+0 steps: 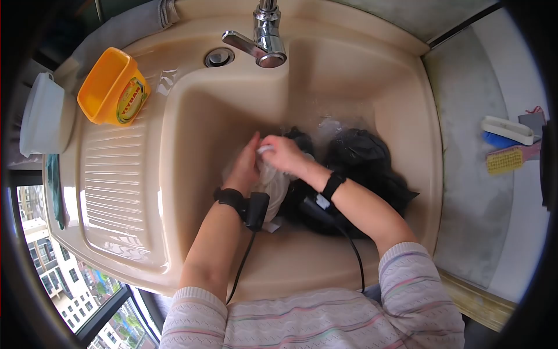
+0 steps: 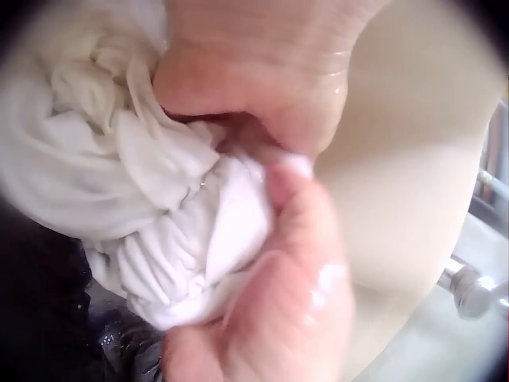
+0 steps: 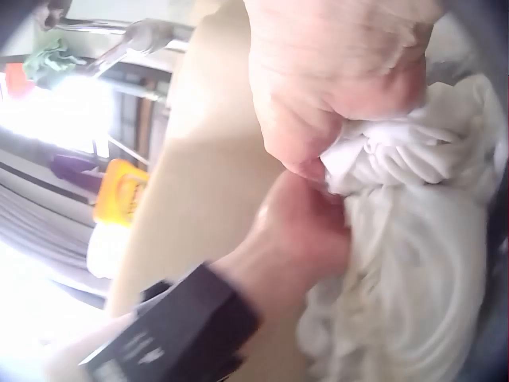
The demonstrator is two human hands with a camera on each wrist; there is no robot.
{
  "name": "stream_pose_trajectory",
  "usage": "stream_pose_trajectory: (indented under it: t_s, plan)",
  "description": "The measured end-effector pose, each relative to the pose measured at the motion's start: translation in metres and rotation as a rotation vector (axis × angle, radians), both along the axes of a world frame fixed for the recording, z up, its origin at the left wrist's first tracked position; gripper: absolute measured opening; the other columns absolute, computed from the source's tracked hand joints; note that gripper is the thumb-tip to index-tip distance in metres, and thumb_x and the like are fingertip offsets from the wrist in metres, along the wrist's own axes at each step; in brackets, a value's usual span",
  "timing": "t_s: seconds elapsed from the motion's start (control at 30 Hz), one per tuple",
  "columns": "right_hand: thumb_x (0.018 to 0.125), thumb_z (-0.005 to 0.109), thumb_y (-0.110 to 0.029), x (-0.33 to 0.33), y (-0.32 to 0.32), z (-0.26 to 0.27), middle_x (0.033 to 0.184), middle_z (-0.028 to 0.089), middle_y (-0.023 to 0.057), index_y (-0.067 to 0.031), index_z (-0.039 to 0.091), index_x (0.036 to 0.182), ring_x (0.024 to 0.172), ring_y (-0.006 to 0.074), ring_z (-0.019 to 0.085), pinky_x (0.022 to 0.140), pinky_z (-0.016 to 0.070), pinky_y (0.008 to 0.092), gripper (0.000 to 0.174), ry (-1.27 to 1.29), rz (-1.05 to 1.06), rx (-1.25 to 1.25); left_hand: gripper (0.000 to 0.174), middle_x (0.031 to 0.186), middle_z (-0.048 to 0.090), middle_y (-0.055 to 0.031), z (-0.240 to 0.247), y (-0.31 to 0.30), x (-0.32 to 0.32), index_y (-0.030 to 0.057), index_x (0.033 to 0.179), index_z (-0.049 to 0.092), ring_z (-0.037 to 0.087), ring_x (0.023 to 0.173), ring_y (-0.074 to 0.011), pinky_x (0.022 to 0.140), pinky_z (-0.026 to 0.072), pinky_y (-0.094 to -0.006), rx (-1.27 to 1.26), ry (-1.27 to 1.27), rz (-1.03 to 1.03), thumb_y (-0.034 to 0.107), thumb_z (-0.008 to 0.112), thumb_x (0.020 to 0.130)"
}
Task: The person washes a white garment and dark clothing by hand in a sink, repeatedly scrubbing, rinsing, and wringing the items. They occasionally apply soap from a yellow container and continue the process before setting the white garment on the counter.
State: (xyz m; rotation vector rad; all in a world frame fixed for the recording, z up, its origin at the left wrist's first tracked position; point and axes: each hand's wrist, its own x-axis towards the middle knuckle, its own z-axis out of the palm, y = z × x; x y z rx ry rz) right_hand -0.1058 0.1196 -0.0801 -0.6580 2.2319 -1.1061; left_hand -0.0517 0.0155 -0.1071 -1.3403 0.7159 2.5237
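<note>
Over the sink's divider area, my left hand (image 1: 245, 168) and right hand (image 1: 285, 156) are close together on a wet white cloth (image 1: 272, 189). Bunched folds of it fill the left wrist view, where my left hand (image 2: 258, 68) grips from above and my right hand (image 2: 278, 294) pinches a gathered edge between thumb and fingers. In the right wrist view the cloth (image 3: 413, 247) hangs down in a twisted bundle beside both hands. Dark wet fabric (image 1: 363, 157) lies heaped in the basin, just right of the white cloth.
The beige sink (image 1: 401, 75) has a chrome faucet (image 1: 268, 41) at its back. On the ribbed drainboard (image 1: 113, 192) stands a yellow tub (image 1: 110, 87), with a white container (image 1: 46, 116) left of it. Brushes (image 1: 505, 160) lie on the right ledge.
</note>
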Motion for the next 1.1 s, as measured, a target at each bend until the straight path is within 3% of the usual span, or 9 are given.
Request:
stream_pose_trajectory:
  t_s: [0.1,0.23,0.4,0.57,0.6,0.73,0.9,1.0,1.1]
  plan:
    - [0.072,0.057,-0.023,0.025,-0.015,0.013,0.075,0.061,0.0183,-0.0042,0.059,0.084,0.07,0.037,0.059,0.064,0.0472,0.0423,0.023,0.134,0.101,-0.026,0.032,0.081,0.058,-0.0054,-0.035,-0.012,0.01,0.0083,0.091,0.058,0.054,0.077,-0.0162,0.068,0.0445,-0.0332,0.113,0.201,0.028,0.039,0.051,0.085]
    - [0.076,0.053,-0.023,0.019,-0.018,-0.005,0.074,0.06,0.0193,-0.0049,0.06,0.078,0.07,0.0382,0.058,0.063,0.0465,0.0449,0.019,0.274,0.027,-0.017,0.025,0.083,0.059,-0.0064,-0.043,0.011,0.018,0.0069,0.09,0.056,0.055,0.076,-0.0179,0.063,0.0441,-0.0325,-0.273,0.315,0.045,0.031,0.05,0.085]
    - [0.08,0.048,-0.026,-0.013,-0.007,-0.03,0.072,0.059,0.0201,-0.0035,0.059,0.069,0.069,0.0385,0.057,0.063,0.0463,0.0459,0.027,0.337,-0.161,0.259,0.02,0.089,0.058,-0.0094,-0.062,0.027,0.002,0.0014,0.092,0.055,0.056,0.077,-0.0196,0.068,0.0448,-0.0328,-0.137,0.066,0.059,0.014,0.041,0.085]
    - [0.082,0.045,-0.027,0.018,-0.018,-0.007,0.072,0.059,0.0195,-0.0033,0.06,0.071,0.068,0.0379,0.057,0.062,0.0458,0.0461,0.03,0.371,-0.008,0.089,0.022,0.091,0.057,-0.0117,-0.089,-0.006,0.019,0.0015,0.097,0.054,0.055,0.082,-0.0202,0.073,0.0443,-0.033,0.052,0.509,-0.023,0.017,0.042,0.088]
    - [0.082,0.046,-0.027,0.007,-0.014,-0.021,0.072,0.059,0.0195,-0.0032,0.06,0.072,0.068,0.0375,0.057,0.062,0.0455,0.0459,0.03,0.373,-0.069,0.112,0.023,0.09,0.057,-0.0114,-0.047,0.005,0.005,0.0028,0.099,0.055,0.055,0.083,-0.0191,0.074,0.0441,-0.0318,-0.104,0.128,0.063,0.022,0.047,0.088]
    - [0.081,0.048,-0.037,-0.06,0.036,-0.06,0.079,0.06,0.0191,-0.0042,0.062,0.082,0.077,0.0358,0.058,0.068,0.0461,0.0433,0.036,0.186,-0.205,0.405,0.036,0.102,0.058,-0.0129,0.006,-0.002,-0.01,-0.0007,0.107,0.053,0.057,0.092,-0.0239,0.08,0.0452,-0.0352,-0.269,0.244,-0.05,0.025,0.054,0.082]
    - [0.076,0.053,-0.044,-0.054,0.036,-0.049,0.095,0.06,0.0188,-0.0049,0.061,0.096,0.09,0.0339,0.057,0.078,0.0453,0.0409,0.045,0.156,-0.325,0.358,0.034,0.099,0.058,-0.0148,-0.048,-0.019,0.009,-0.0038,0.108,0.051,0.057,0.091,-0.0241,0.081,0.045,-0.0363,-0.25,0.28,-0.09,0.013,0.057,0.079]
    - [0.07,0.061,-0.03,-0.034,0.028,-0.046,0.098,0.06,0.0174,-0.0046,0.06,0.098,0.092,0.0326,0.057,0.079,0.0457,0.0384,0.038,0.135,0.348,0.491,0.027,0.095,0.058,-0.015,-0.046,-0.015,0.013,-0.0032,0.104,0.052,0.057,0.088,-0.0254,0.078,0.0462,-0.0375,-0.457,0.011,-0.332,0.009,0.053,0.08]
    - [0.07,0.061,-0.021,-0.074,0.049,-0.074,0.096,0.059,0.0187,-0.0062,0.058,0.102,0.092,0.0354,0.056,0.077,0.0461,0.0374,0.036,0.052,0.009,0.467,0.026,0.092,0.059,-0.0137,-0.071,-0.027,0.019,-0.001,0.102,0.052,0.057,0.086,-0.0242,0.076,0.0464,-0.0356,-0.464,0.003,-0.208,0.011,0.055,0.08]
